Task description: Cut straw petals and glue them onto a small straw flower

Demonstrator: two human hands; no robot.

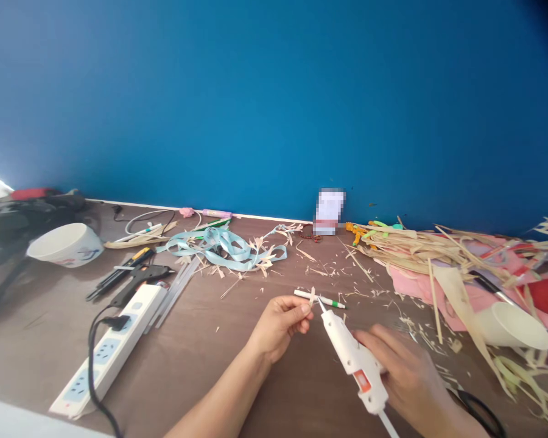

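My left hand point(281, 322) pinches a small pale straw piece point(312, 296) between thumb and fingers, held just above the brown table point(201, 359). My right hand point(404, 374) grips a white glue gun point(354, 359) by the handle, its nozzle tip pointing up-left and almost touching the straw piece. A white pen with a green tip point(319, 298) lies on the table just behind the straw piece. A glue stick pokes out of the gun's back end at the bottom edge of the picture.
A white power strip point(112, 350) with a black plug lies at left, beside black tools and a white bowl point(66, 244). Light blue ribbon point(223, 248) is tangled at the back. Dried straw point(420, 246), pink cloth point(422, 286), a white paper cup point(511, 325) and black scissors point(479, 410) lie to the right.
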